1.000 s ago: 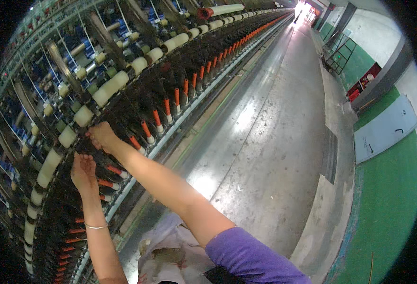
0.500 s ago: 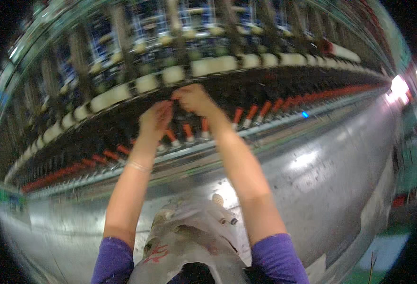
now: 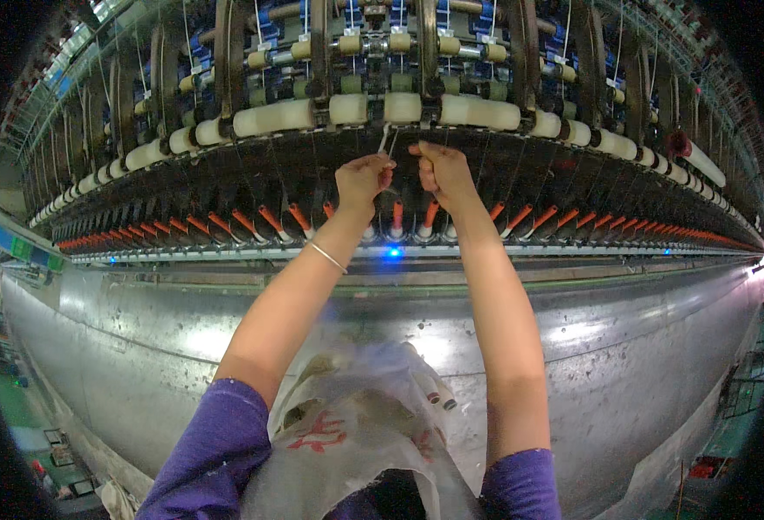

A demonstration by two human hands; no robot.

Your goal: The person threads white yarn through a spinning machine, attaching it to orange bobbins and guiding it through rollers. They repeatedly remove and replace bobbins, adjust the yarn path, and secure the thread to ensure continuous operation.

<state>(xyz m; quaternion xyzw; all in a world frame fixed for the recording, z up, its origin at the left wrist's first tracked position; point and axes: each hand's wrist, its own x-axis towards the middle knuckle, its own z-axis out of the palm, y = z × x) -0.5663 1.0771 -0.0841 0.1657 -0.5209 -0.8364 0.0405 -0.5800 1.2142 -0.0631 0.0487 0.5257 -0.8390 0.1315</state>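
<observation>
Both my hands are raised just below a row of white rollers (image 3: 402, 108) on a spinning machine. A white strand of fibre (image 3: 385, 139) hangs down from the rollers to my left hand (image 3: 364, 182), whose thumb and fingers pinch its lower end. A short gap to the right, my right hand (image 3: 447, 176) is closed, thumb and forefinger together; anything between them is too fine to make out. Below the hands stands a line of orange-red bobbins (image 3: 397, 214) on spindles, partly hidden by my forearms.
A metal rail with a lit blue lamp (image 3: 393, 253) runs under the bobbins. Dark upright arms and blue parts rise behind the rollers. A white roll (image 3: 702, 163) lies at the far right. My pale apron (image 3: 347, 433) hangs before the shiny metal floor (image 3: 607, 347).
The view has swung level and sharpened. My hands, earlier close together, are now a little farther apart, and the white strand above my left hand has come into sight.
</observation>
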